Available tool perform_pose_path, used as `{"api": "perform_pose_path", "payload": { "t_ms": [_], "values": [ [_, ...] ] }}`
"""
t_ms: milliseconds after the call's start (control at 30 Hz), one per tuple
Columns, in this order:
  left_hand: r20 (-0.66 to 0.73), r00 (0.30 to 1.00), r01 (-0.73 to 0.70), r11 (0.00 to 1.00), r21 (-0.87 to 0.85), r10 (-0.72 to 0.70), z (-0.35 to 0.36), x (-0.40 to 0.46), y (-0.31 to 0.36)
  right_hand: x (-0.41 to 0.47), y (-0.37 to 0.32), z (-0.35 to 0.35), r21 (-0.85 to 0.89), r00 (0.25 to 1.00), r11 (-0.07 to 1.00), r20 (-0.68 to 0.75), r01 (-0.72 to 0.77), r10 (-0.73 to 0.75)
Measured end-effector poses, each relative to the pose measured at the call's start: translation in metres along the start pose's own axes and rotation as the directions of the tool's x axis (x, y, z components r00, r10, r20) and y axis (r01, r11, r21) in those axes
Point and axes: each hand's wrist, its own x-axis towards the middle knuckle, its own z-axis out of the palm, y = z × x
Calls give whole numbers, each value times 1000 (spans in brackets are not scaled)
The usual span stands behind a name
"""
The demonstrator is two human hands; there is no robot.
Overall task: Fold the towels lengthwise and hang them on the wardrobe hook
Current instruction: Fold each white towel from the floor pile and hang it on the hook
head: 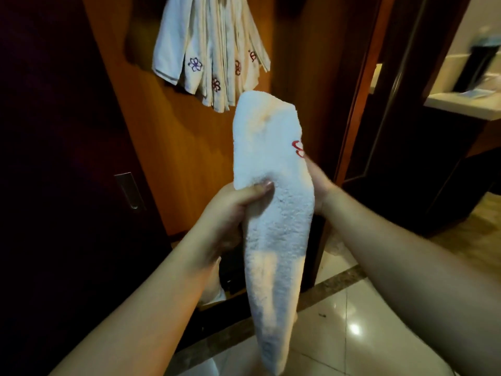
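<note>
Fingers on the left hand pinch the folded towel mid-length, right hand gripping its far edge below the hanging towels. Best keep edges aligned while lifting toward the unseen hook.

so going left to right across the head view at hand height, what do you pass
dark door with its recessed handle → left hand → folded white towel held upright between both hands → right hand → dark wooden door frame
</note>
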Motion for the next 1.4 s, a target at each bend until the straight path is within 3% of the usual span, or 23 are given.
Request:
{"api": "perform_pose_path", "payload": {
  "t_ms": [100, 233, 333, 567, 767, 900, 1000, 1100, 1167, 1233, 1400],
  "values": [
    [-143, 990, 10, 1000, -21, -13, -5, 11, 16, -6, 53, -12, 6, 995, 996, 29, -93, 93],
    [-302, 953, 4, 999, -51, -19, -22, 20, 36, -22, 83, -15, 157, 992, 979, -35, 127, -123],
    [-323, 946, -18, 999, -37, 5, -27, 23, 45, -31, 89, -9, -98, 950, 952, -93, 290, -299],
    [-341, 940, -16, 999, 28, 25, -21, 27, 57, -26, 86, 5, -421, 909, 826, -5, 375, -416],
    [-348, 935, -35, 994, 108, 70, -19, 26, 69, -30, 78, 6, -539, 881, 751, -36, 381, -472],
    [-355, 933, -39, 998, 53, 56, -17, 25, 72, -29, 72, 11, -587, 867, 712, -33, 385, -497],
    [-353, 936, -12, 1000, 24, 20, -14, 28, 78, -27, 62, 7, -462, 911, 811, -18, 359, -413],
    [-379, 925, 28, 999, -18, -33, -12, 35, 87, -28, 54, -1, -264, 985, 952, 114, 153, -127],
    [-394, 917, 58, 998, -8, -56, -11, 42, 90, -30, 49, -7, -222, 959, 974, 266, -40, 100],
    [-418, 906, 89, 996, 17, -74, -10, 50, 93, -34, 46, -11, -248, 900, 958, 369, -146, 233],
    [-518, 840, 233, 970, 74, -163, -23, 76, 90, -43, 35, -9, -266, 883, 939, 355, -218, 306]
  ]
}}
